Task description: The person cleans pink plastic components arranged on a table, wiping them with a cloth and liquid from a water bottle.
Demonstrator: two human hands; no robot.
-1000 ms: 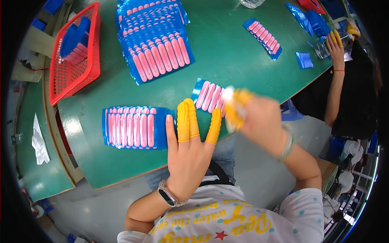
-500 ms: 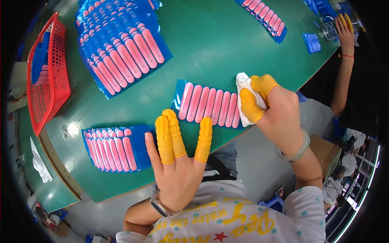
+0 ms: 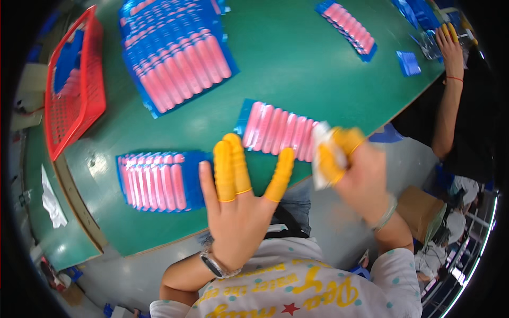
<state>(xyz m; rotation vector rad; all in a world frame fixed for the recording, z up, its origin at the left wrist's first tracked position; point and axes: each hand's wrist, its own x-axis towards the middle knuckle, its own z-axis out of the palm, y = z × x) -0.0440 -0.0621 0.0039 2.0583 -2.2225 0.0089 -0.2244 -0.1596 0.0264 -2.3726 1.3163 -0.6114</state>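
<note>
A row of pink, round-ended strips that look like nail files (image 3: 278,130) lies in blue-backed clear film on the green table. My left hand (image 3: 238,212), with yellow finger cots on three fingers, has its fingers spread at the row's near edge; the ring of cots touches or nearly touches the film. My right hand (image 3: 358,164), blurred by motion, pinches a crumpled white wipe (image 3: 320,164) between yellow-cotted fingers at the row's right end. Left of my left hand lies an overlapping stack of similar packs (image 3: 154,183).
A large pile of packs (image 3: 183,63) lies at the far left, beside a red basket (image 3: 79,114). More packs (image 3: 347,29) lie farther off. A co-worker's hand (image 3: 450,47) is at the far right. White tissue (image 3: 52,204) lies on the left table.
My right hand has brought the wipe slightly nearer to me, off the row's end and past the table edge. My left hand's fingers have spread a little wider. The whole view has shifted slightly.
</note>
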